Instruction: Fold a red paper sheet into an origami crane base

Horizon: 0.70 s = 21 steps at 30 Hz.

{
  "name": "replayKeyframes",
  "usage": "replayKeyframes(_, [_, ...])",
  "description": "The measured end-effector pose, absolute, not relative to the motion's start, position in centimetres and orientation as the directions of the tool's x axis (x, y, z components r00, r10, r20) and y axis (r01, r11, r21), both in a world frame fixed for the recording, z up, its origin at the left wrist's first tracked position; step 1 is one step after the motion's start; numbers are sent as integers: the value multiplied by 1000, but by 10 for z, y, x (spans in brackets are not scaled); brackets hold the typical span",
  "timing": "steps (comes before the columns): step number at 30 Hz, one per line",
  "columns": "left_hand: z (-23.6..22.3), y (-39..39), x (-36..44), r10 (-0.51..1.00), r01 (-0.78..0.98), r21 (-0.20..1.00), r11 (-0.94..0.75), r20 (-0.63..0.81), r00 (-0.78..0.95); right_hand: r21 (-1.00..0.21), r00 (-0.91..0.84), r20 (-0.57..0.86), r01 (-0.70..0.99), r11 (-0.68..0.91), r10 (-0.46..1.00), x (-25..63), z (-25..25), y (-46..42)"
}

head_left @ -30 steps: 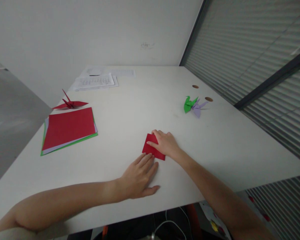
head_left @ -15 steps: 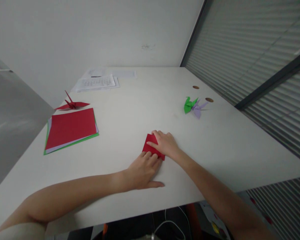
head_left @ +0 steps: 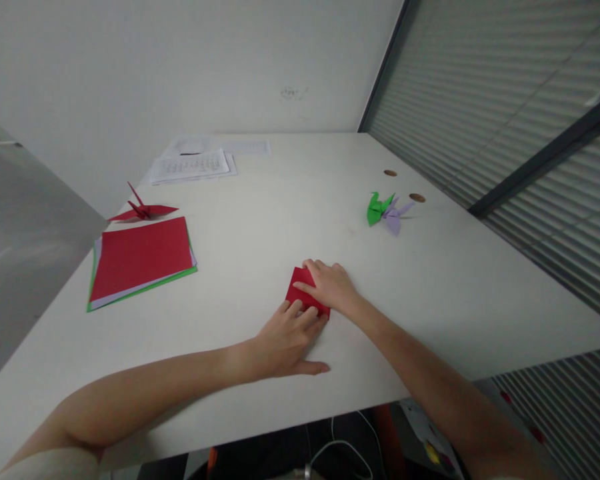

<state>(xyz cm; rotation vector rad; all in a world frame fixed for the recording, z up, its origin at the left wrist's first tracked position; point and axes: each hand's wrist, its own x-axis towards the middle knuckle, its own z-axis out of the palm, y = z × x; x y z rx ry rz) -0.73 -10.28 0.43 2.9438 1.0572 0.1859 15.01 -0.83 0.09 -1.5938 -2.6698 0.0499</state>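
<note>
A small folded sheet of red paper [head_left: 298, 285] lies flat on the table in front of me. My right hand [head_left: 330, 285] rests over its right part, fingers curled at the far edge and thumb across the top, gripping it in place. On its near edge lie the fingertips of my left hand [head_left: 290, 339], apart from one another, with the thumb stretched out over the table. That hand is open, palm down. Both hands hide much of the paper's right and near sides, so its folds cannot be made out.
To the left is a stack of red, lilac and green paper [head_left: 147, 257], with a red paper crane [head_left: 144, 211] behind it. A green paper crane [head_left: 377, 209] and a lilac one [head_left: 394, 217] stand at the right. Written sheets [head_left: 193, 167] lie far back on the white table [head_left: 260, 220].
The fingers of my left hand have shifted slightly up and right along the near edge of the red paper. My right hand stays in place.
</note>
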Motion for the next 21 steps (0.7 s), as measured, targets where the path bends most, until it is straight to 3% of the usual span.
replayKeyframes(21, [-9, -123, 5, 726, 707, 168, -687, 113, 678, -5, -492, -5, 871, 492, 871, 150, 4, -6])
